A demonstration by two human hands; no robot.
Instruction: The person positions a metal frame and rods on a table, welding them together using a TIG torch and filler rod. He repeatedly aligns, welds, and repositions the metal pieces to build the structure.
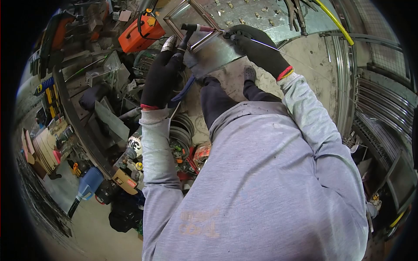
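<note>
My left hand, in a black glove with a red cuff, is closed round the dark handle of a TIG welding torch. One of its fingers has a whitish wrap at the tip. The torch's pinkish nozzle points right, toward my right hand. That hand, gloved the same way, is closed on a thin metal rod, which runs out to the lower right. Its fingertips are right at the nozzle's end. Beneath the torch, a rectangular metal frame lies at the near side of the metal table.
Several small metal pieces and some clamps lie on the table. An orange machine stands left of it. A yellow hose crosses the upper right. Long metal tubes line the right side; a cluttered bench fills the left.
</note>
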